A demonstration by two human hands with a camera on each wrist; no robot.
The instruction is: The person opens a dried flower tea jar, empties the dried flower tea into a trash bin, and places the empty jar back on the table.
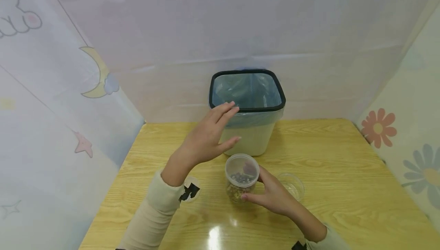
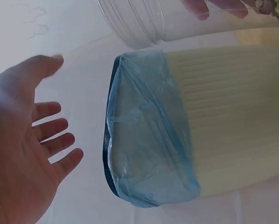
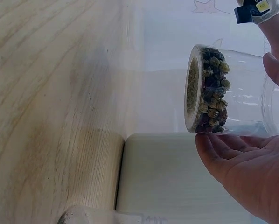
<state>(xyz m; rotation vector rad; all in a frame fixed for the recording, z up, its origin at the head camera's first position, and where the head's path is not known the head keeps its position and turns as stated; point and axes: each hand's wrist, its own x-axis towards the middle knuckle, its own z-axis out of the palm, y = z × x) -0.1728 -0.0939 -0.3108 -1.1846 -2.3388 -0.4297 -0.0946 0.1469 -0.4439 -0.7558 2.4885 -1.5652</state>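
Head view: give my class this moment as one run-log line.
left hand: empty, near bin | right hand: holds clear part-filled jar off table | bin: upright behind jar, blue liner fitted

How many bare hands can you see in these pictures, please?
2: the left hand is raised, holding nothing; the right hand grips the clear, cylindrical jar above the wood-grain table.

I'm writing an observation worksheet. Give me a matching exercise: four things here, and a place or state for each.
1. Clear round plastic jar
2. Cream bin with black rim
3. Left hand
4. Other clear round object

A. Raised, holding nothing
B. Held by the right hand, small pieces inside
C. On the wood-grained table, right of the jar
D. Lined with blue plastic bag

Pairs: 1-B, 2-D, 3-A, 4-C
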